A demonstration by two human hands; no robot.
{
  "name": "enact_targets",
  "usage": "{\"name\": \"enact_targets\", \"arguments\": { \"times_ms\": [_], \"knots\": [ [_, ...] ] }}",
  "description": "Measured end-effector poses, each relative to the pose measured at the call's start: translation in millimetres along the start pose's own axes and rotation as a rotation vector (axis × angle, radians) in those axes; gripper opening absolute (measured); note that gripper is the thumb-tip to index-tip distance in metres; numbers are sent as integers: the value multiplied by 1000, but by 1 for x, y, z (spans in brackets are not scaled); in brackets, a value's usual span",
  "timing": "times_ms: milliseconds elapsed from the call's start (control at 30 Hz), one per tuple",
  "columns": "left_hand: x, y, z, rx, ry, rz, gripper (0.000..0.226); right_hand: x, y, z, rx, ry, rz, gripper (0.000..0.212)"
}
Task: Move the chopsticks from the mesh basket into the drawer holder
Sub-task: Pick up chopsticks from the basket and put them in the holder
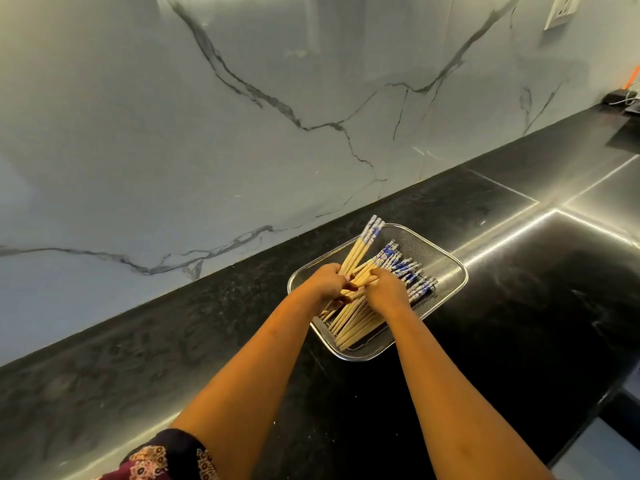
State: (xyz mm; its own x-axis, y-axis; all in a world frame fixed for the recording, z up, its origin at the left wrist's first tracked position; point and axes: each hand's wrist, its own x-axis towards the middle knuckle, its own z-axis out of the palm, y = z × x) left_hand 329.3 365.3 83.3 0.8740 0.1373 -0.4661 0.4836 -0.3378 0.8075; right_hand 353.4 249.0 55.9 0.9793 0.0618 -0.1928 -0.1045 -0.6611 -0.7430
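Both of the person's hands were down in the mesh basket [436, 252], which sat on the black stone countertop [173, 341] right of the frame's centre. All the chopsticks [360, 323], bamboo with blue-and-white patterned tops, were in or over that basket.

The left hand [327, 280] had its fingers curled round a fistful of them, lifted at a slant so the patterned ends poked past the far rim towards the veined marble backsplash [242, 116]. The right hand [386, 289] lay beside it, fingers bent down onto sticks at the top of the heap, seemingly pinching more to feed across.

I judged this to be the gathering step, early on: nothing had left the basket. No drawer or holder was in view, so the next move would call for squaring the loose sticks into one tidy bunch, tops aligned. Then it would have to be lifted clear of the mesh without strays slipping out and carried to wherever the drawer was.
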Motion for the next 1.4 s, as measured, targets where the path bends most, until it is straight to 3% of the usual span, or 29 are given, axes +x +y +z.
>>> {"name": "enact_targets", "arguments": {
  "times_ms": [133, 333, 467, 600, 800, 900, 1000, 1067, 1200, 1400],
  "knots": [
    [-2, -5, -5, -98, -20, -64, 18, -6, -5, 7, -340, -60, -135, 21],
    [-2, -9, -2, -304, -43, -106, 16, -4, -7, 14, -297, 25, -109, 16],
    [-2, -12, -5, -307, -78, -97, 15, -1, -4, 15, 155, 117, -13, 26],
    [-4, -15, -9, -402, -179, -97, 19, 4, -9, 9, 752, -1, 212, 26],
    [-6, -19, -15, -381, -385, -74, 20, 5, -12, -5, 1151, -241, 217, 12],
    [-4, -14, -13, -325, -314, -5, 17, 8, -13, -11, 1268, -243, 204, 9],
    [4, -14, -7, -16, -2, 142, 18, 16, -12, -21, 1276, -166, 184, 16],
    [10, -18, -6, 366, 156, 211, 22, 21, -10, -28, 1056, -138, 133, 19],
    [13, -22, 0, 796, 160, 183, 29, 26, -6, -30, 773, -155, 122, 19],
    [12, -20, 2, 979, 168, 163, 27, 29, -2, -18, 893, -91, 356, 27]
  ]
}}
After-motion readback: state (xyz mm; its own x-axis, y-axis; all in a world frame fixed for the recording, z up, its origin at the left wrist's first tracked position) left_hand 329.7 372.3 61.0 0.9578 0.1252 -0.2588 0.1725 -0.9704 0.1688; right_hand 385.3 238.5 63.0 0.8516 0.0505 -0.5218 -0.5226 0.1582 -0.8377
